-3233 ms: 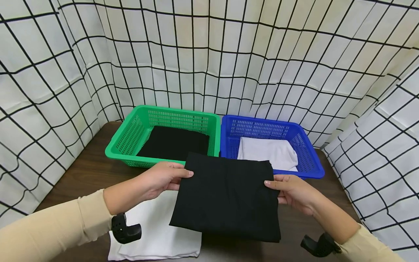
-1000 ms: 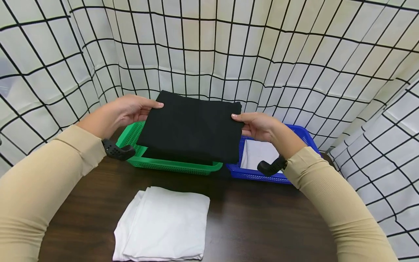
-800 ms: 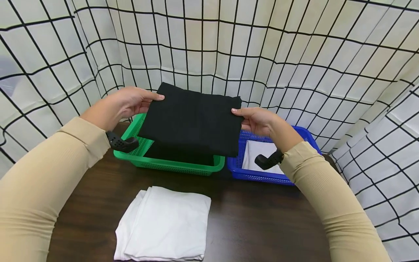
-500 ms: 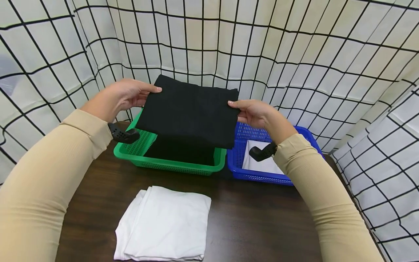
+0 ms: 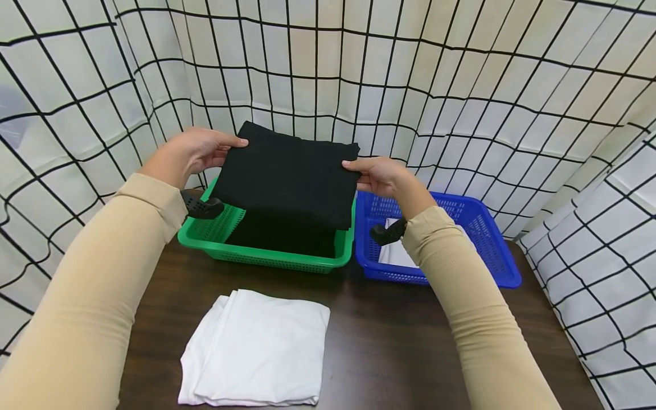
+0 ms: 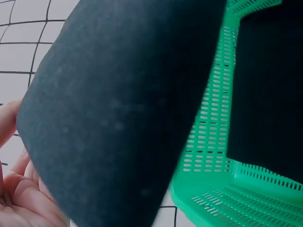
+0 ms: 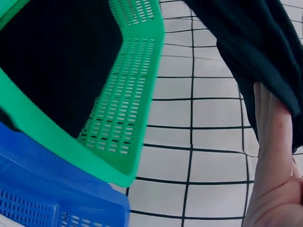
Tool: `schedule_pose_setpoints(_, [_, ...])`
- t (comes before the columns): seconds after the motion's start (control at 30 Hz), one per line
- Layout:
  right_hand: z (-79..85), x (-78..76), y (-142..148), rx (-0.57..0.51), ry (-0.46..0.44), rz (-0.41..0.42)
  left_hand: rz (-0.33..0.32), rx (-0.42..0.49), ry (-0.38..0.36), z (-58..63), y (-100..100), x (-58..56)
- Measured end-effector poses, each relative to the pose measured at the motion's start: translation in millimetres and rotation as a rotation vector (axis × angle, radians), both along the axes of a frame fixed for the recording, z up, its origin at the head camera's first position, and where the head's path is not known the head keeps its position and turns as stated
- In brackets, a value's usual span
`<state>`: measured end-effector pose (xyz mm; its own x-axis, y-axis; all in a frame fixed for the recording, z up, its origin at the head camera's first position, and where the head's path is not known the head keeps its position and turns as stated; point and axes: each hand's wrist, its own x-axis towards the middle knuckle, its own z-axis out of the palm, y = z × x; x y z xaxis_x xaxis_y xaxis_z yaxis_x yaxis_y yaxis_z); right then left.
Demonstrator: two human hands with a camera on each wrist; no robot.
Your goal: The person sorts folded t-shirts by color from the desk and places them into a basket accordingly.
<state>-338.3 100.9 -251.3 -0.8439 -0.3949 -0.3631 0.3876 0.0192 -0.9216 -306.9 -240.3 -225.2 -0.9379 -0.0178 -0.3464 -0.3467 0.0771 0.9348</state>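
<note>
A folded black cloth (image 5: 289, 176) hangs between both hands above the green basket (image 5: 271, 259). My left hand (image 5: 202, 149) pinches its left edge near the upper corner, thumb on top. On the opposite edge my right hand (image 5: 379, 175) pinches the cloth, with its fingers (image 7: 274, 127) underneath in the right wrist view. Inside the basket lies another black cloth (image 5: 282, 236), partly hidden by the held one; the left wrist view shows this lower cloth (image 6: 265, 94) apart from the raised cloth (image 6: 113, 104).
To the right stands a blue basket (image 5: 504, 273) with a white cloth (image 5: 397, 254) in it, partly behind the right forearm. A folded white cloth (image 5: 261, 350) lies on the dark wooden table (image 5: 400, 341) in front. A white grid-patterned curtain (image 5: 328, 68) surrounds the back and sides.
Both hands have carried the black cloth from over the table to above the green basket. In the last half second it has shifted slightly left, the right hand moving most.
</note>
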Motion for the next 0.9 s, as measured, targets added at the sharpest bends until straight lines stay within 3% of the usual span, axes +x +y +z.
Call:
schedule_pose_setpoints(0.3, [-10.4, -8.4, -7, 0.061, 0.035, -0.058, 0.036, -0.007, 0.03, -9.7, 0, -1.7])
schedule_pose_setpoints(0.47, [-22.2, -10.8, -13, 0.091, 0.032, -0.12, 0.052, -0.08, 0.019, -19.2, 1, -5.5])
schedule_pose_setpoints(0.7, [-39.1, -10.7, -18, 0.165, 0.049, -0.137, 0.03, -0.205, 0.054, -41.1, 0, -9.6])
schedule_pose_setpoints(0.9, [-53.3, -10.2, -24, 0.236, 0.089, -0.166, 0.033, -0.284, 0.041, -58.6, 0, -9.2])
